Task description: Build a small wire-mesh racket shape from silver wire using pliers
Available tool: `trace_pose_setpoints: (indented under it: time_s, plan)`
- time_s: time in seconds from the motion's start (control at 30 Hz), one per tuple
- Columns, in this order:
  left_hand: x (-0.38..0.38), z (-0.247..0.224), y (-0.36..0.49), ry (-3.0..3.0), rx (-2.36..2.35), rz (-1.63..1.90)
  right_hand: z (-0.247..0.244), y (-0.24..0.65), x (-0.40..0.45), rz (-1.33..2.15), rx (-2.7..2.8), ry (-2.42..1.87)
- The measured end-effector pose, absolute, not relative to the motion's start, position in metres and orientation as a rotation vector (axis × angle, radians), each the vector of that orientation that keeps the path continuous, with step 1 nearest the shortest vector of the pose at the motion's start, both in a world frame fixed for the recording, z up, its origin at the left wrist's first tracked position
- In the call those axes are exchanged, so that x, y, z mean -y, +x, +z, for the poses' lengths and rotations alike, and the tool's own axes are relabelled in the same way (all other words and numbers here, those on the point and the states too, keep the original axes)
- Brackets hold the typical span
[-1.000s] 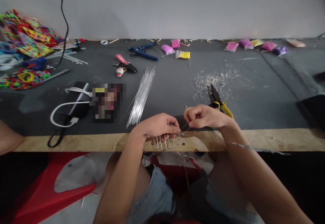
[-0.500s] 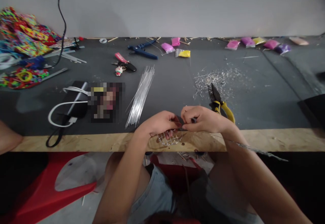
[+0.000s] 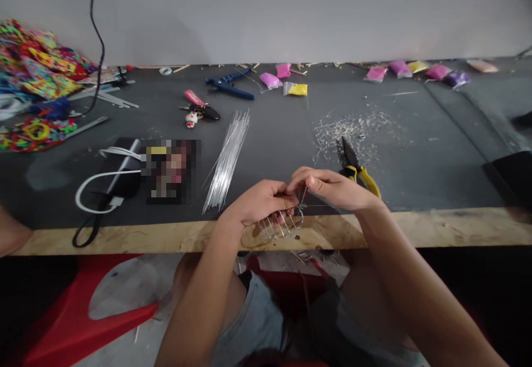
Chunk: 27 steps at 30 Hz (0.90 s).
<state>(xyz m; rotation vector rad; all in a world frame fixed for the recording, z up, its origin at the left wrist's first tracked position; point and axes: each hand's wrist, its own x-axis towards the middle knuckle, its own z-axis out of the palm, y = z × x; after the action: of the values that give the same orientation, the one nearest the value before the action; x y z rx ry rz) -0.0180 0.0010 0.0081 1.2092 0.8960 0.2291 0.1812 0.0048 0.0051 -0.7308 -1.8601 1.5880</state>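
My left hand (image 3: 268, 200) is closed on a small wire grid (image 3: 280, 225) of thin silvery wires, held over the table's front edge. Its thumb and fingers pinch the grid's upper side, hiding part of it. Against the left fingertips rest the bent fingers of my right hand (image 3: 328, 187); its thumb stands raised, apart from them. Thin wire ends (image 3: 304, 198) stick out of the grid just below the right fingers. Left of my hands lies a bundle of straight silvery wires (image 3: 228, 159). Pliers with yellow handles (image 3: 359, 173) lie just beyond my right hand.
Wire clippings (image 3: 353, 128) are scattered around the pliers' jaws. Farther back lie a blue hand tool (image 3: 230, 85), small colored packets (image 3: 270, 81) and keys (image 3: 201, 111). A black device with a white cable (image 3: 122, 162) and a colorful heap (image 3: 45, 62) are leftward. Another person's arm (image 3: 12, 233) shows at left.
My right hand has loosened from a closed pinch, its thumb now lifted. The wire grid has turned in my left hand, and a long twisted wire near the right forearm no longer shows there.
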Motion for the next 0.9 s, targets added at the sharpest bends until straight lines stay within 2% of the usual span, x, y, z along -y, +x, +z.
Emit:
trace_pose_setpoints:
  time_s: [0.33,0.9]
  plan:
    - [0.001,0.003,-0.016,1.124,-0.844,0.265,-0.007,0.172,-0.003,1.897,1.531,-0.510]
    - [0.003,0.006,-0.017,1.137,-0.879,0.357,-0.005,0.171,-0.005,2.262,1.418,-0.764]
